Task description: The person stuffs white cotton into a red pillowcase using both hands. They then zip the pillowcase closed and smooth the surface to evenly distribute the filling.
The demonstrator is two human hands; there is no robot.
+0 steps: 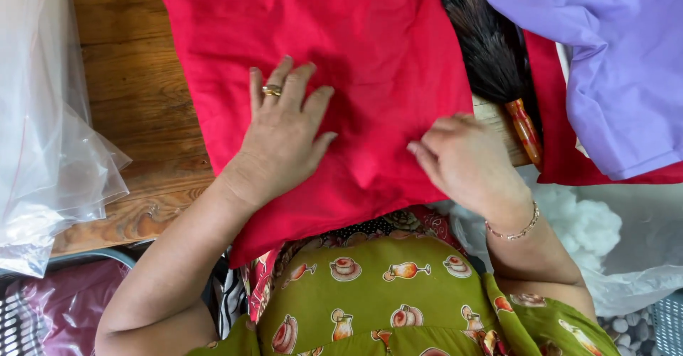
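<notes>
Flat on the wooden counter [135, 100] lay a red cushion cover [334, 64], its near edge hanging over the counter's front toward the person's green patterned dress [398, 299]. Of the two hands, the left hand [284, 132] pressed down on the red cloth with its fingers spread wide and a ring on one finger, gripping nothing. The right hand [462, 160], a thin bracelet at its wrist, rested at the cover's right edge with its fingers curled onto the fabric; whether they pinched it could not be told. Beside that hand lay a dark feather duster [487, 50] with an orange handle. Purple cloth [612, 64] covered the upper right, clear plastic bags [43, 114] the left, and white stuffing [583, 221] sat below the right wrist.
</notes>
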